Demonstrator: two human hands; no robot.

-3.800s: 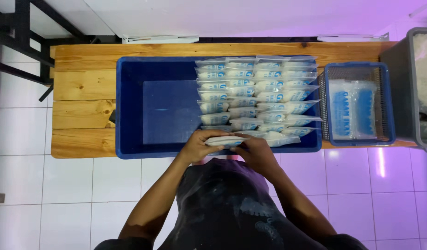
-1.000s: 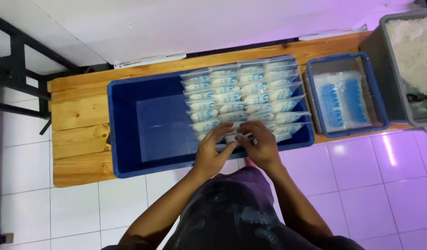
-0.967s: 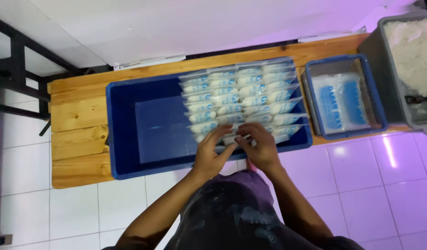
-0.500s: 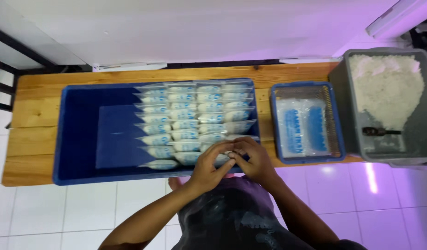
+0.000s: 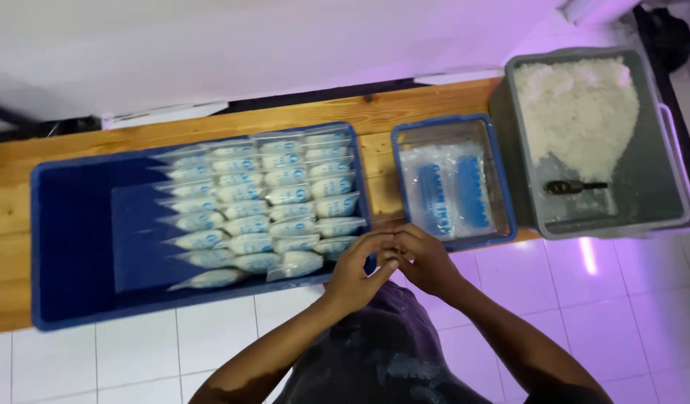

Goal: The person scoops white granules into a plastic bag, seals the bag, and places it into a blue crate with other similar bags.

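White tiled floor [image 5: 135,359] lies under a long wooden bench [image 5: 8,224]. On it stands a big blue bin [image 5: 68,247] with rows of filled white pouches [image 5: 263,202]. The left hand [image 5: 356,273] and right hand [image 5: 423,258] meet at the bin's right corner, fingers curled together; whether they hold anything I cannot tell. Beside it are a small blue tray [image 5: 502,194] and a grey tub of white powder [image 5: 659,150].

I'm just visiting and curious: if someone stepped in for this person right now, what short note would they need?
Left hand and right hand: together at the near right corner of the big blue bin; whether they hold anything cannot be told.
Done: rows of filled pouches fill the bin's right half.
Left: its left half is bare. Empty bags lie in the small blue tray, white powder and a scoop in the grey tub.
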